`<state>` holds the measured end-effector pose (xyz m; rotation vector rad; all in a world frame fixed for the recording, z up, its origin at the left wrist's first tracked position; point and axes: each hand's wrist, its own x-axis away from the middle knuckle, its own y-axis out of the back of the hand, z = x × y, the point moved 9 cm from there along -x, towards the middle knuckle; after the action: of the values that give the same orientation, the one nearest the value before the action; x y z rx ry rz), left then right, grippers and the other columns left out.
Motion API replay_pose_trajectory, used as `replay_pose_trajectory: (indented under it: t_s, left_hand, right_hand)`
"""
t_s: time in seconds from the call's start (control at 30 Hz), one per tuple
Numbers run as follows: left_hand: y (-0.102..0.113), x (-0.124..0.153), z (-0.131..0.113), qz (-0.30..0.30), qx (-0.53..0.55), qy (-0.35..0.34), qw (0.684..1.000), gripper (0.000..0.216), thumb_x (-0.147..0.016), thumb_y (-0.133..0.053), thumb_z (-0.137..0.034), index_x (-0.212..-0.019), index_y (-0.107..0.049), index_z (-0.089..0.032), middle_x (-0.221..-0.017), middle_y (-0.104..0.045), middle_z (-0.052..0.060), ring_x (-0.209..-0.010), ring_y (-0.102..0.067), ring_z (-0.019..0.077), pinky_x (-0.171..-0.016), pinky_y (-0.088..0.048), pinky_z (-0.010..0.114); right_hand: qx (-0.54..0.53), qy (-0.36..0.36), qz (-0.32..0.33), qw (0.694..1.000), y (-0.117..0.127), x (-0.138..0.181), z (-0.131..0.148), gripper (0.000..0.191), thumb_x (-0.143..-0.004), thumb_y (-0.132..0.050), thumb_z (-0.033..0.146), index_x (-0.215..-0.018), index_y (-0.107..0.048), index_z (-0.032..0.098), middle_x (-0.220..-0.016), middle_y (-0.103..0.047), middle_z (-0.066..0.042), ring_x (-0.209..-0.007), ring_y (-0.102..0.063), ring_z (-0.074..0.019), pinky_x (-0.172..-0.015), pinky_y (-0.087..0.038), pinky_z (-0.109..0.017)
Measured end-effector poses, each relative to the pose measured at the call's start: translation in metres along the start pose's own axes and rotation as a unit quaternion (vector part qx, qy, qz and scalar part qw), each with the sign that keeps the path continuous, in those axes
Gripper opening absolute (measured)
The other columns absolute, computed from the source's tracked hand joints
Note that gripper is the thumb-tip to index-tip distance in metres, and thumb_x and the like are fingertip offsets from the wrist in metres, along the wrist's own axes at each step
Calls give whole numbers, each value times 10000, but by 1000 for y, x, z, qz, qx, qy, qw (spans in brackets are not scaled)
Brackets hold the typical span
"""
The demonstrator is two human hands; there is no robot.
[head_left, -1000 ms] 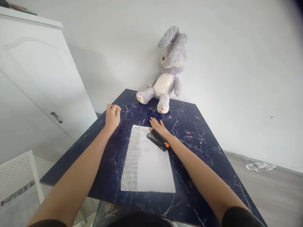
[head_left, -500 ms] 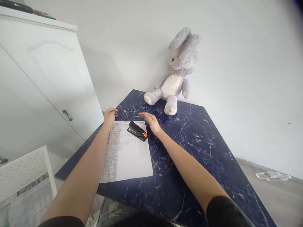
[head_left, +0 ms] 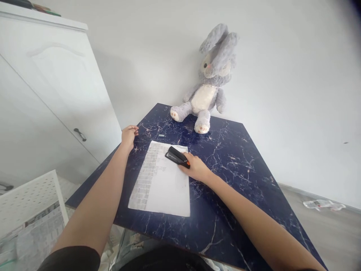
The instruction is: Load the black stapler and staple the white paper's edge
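Note:
A black stapler (head_left: 175, 155) with an orange patch at its rear lies tilted across the upper right of a paper sheet (head_left: 166, 192). My right hand (head_left: 196, 167) is closed around the stapler's rear end, thumb on the near side. The sheet is white, with dense print down its left part. Beyond its top edge lies a small grey strip, seemingly staples (head_left: 161, 135). My left hand (head_left: 129, 136) is near the table's left edge, apart from the sheet. Its fingers are curled together, and whatever may be between them is hidden.
The dark blue marbled table (head_left: 225, 210) meets the wall at the back. A grey plush rabbit (head_left: 203, 98) sits at its far side. On the left stand a white cabinet (head_left: 64, 94) and a white perforated rack (head_left: 34, 199). Clear plastic packaging (head_left: 324, 204) lies on the floor at right.
My right hand has come back towards me and taken hold of the stapler. The sheet and stapler have shifted right. My left hand is no longer beside the sheet's corner.

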<state>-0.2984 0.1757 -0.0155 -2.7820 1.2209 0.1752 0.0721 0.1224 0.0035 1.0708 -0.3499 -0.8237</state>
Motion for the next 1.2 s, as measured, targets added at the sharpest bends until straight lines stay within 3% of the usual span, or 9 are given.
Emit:
replay_pose_trajectory:
  t_s: [0.13, 0.23, 0.37, 0.53, 0.7, 0.9, 1.03, 1.1, 1.2]
  left_hand:
    - [-13, 8, -8, 17, -38, -22, 999, 176, -660, -517, -129, -726, -675, -169, -776, -642, 36, -728, -565, 156, -655, -449, 244]
    - [-50, 35, -34, 94, -140, -128, 977, 187, -746, -525, -133, -781, -698, -194, -880, -681, 43, -851, -606, 198, -780, -489, 294]
    - [-130, 127, -64, 302, -236, -288, 878, 260, -898, -464, -137, -895, -715, -208, -999, -693, 60, -971, -643, 219, -959, -494, 377]
    - [-186, 227, -57, 457, -283, -323, 779, 371, -999, -416, -166, -1281, -651, -220, -1394, -617, 99, -1299, -582, 254, -1138, -444, 455]
    - [-192, 250, -33, 510, -368, -348, 695, 472, -1084, -357, -348, -1538, -456, -266, -1669, -365, 103, -1575, -263, 321, -1265, -216, 615]
    - [-184, 248, -39, 530, -364, -353, 679, 510, -1003, -461, -204, -1497, -520, -318, -1653, -399, 66, -1568, -278, 336, -1268, -179, 660]
    - [-188, 257, -42, 553, -350, -355, 667, 498, -1032, -424, -194, -1503, -511, -327, -1659, -391, 33, -1575, -275, 281, -1301, -160, 591]
    - [-189, 259, -40, 566, -350, -350, 659, 472, -1066, -454, -340, -1539, -464, -344, -1677, -360, 24, -1582, -255, 278, -1305, -160, 566]
    - [-190, 259, -37, 585, -355, -346, 642, 712, -981, -568, -623, -1606, -350, -361, -1714, -272, 35, -1594, -209, 308, -1307, -127, 562]
  right_hand:
    - [-29, -21, -9, 999, 25, 50, -36, 387, -942, -620, 341, -1311, -580, 233, -1034, -699, -74, -885, -699, -267, -856, -535, -383]
    - [-48, -32, 3, 998, 35, 77, -52, 401, -957, -609, 371, -1338, -573, 251, -1055, -711, -66, -889, -717, -278, -897, -554, -431]
    - [-56, -21, -19, 998, 42, 89, -58, 469, -953, -644, 424, -1387, -553, 270, -1204, -702, -73, -1018, -715, -299, -1045, -519, -509]
    - [-72, -18, -158, 985, 56, 91, -54, 555, -940, -694, 454, -1438, -531, 271, -1282, -666, -106, -1154, -662, -308, -1010, -557, -478]
    - [-67, -25, -162, 984, 60, 95, -51, 363, -1007, -565, 346, -1358, -616, 269, -1178, -710, -101, -1030, -700, -285, -924, -589, -459]
    - [-114, -131, -251, 952, 110, 113, -98, 317, -956, -620, 359, -1247, -693, 259, -1191, -739, -77, -1044, -712, -314, -900, -591, -469]
    - [-184, -118, -187, 958, 108, 110, -110, 333, -923, -686, 388, -1219, -707, 237, -1162, -741, -78, -1017, -715, -299, -869, -595, -438]
    - [-211, -90, -133, 964, 95, 104, -100, 311, -911, -714, 374, -1190, -713, 235, -1140, -742, -68, -995, -712, -273, -897, -585, -421]
    - [-235, -54, -78, 967, 77, 98, -79, 291, -912, -727, 351, -1181, -713, 240, -1151, -736, -60, -999, -701, -243, -932, -568, -396]
